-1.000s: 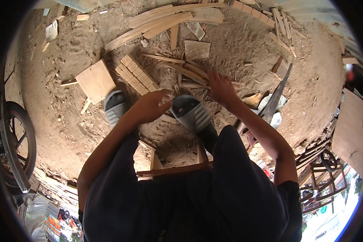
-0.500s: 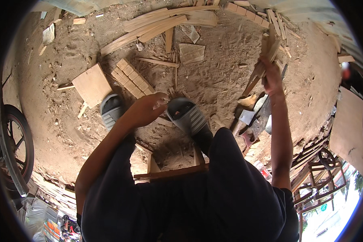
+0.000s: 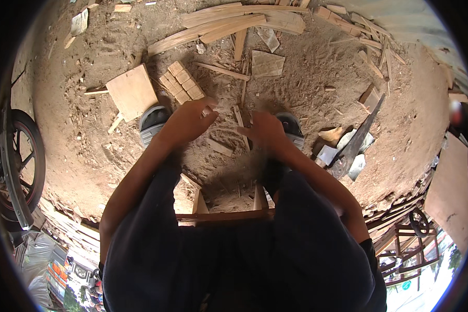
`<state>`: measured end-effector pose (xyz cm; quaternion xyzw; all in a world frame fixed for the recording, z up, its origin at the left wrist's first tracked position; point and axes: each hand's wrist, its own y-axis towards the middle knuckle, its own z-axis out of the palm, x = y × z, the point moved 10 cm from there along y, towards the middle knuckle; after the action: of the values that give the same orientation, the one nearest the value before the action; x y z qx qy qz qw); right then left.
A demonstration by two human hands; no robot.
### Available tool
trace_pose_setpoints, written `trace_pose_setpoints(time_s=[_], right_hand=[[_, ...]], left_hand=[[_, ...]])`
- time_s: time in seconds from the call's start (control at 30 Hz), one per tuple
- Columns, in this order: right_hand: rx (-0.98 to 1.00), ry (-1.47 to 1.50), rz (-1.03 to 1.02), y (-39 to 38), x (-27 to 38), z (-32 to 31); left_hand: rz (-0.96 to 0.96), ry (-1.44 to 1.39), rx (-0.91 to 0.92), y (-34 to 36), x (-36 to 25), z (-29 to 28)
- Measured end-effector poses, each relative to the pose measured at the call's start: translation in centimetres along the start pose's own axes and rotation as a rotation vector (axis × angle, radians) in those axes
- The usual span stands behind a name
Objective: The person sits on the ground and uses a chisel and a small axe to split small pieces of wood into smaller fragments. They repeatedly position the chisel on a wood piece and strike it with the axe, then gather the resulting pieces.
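Both my hands hover over the dirt floor in front of my knees, a short gap apart. My left hand (image 3: pixel 188 122) has its fingers curved, the thumb apart from them, and nothing clear between them. My right hand (image 3: pixel 268 132), slightly blurred, has its thumb held away from the bent fingers and appears to hold nothing. Between the hands a thin wood strip (image 3: pixel 239 117) lies on the ground. A row of small wooden blocks (image 3: pixel 182 83) sits just beyond my left hand, beside a square wooden board (image 3: pixel 131 92). A dark-bladed handsaw (image 3: pixel 360 138) lies to the right.
Long planks (image 3: pixel 208 31) lie at the far side, and scattered offcuts (image 3: pixel 372 99) at the right. Sandals (image 3: pixel 153 122) are on my feet. A wooden bar (image 3: pixel 226 216) spans between my thighs. A motorcycle wheel (image 3: pixel 26 156) stands at the left, a wooden frame (image 3: pixel 411 249) at lower right.
My right hand has let go of the wood pieces at the far right and swung in beside my left hand. The view has shifted, and my right foot has moved outward.
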<state>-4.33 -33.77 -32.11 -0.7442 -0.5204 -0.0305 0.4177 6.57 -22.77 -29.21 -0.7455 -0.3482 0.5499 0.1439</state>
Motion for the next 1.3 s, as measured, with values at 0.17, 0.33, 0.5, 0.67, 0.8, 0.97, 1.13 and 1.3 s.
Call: trace_pose_setpoints(time_s=[0.17,0.33,0.5,0.67,0.8,0.97,1.13,1.3], right_hand=[[-0.054,0.124,0.08,0.6,-1.4,4.3],[-0.315,0.095,-0.07,4.2,1.9,-4.0],[-0.476,-0.307,-0.154,7.4,3.6,-4.1],[-0.43,-0.354,-0.206,7.4,5.3,-2.7],[-0.32,-0.285,-0.157,8.4,3.5,-0.4],[-0.341,-0.158,-0.052,8.5,2.6,-1.1],[-0.408,-0.184,-0.098,8.7,2.8,-1.7],[-0.372,0.09,-0.167,9.4,3.0,-3.2]], left_hand=[[-0.025,-0.038,-0.045,0.3,1.3,-1.5],[0.07,-0.114,-0.075,-0.4,1.2,-2.2],[0.121,0.033,-0.388,-1.4,1.6,-9.3],[-0.077,0.398,-0.722,-6.0,12.6,-21.8],[-0.28,0.422,-0.407,-7.1,22.0,-21.3],[-0.499,0.793,-0.212,-6.8,23.8,-17.0],[-0.374,0.871,-0.274,-6.1,22.2,-17.3],[-0.213,0.884,-0.326,-7.6,23.9,-17.3]])
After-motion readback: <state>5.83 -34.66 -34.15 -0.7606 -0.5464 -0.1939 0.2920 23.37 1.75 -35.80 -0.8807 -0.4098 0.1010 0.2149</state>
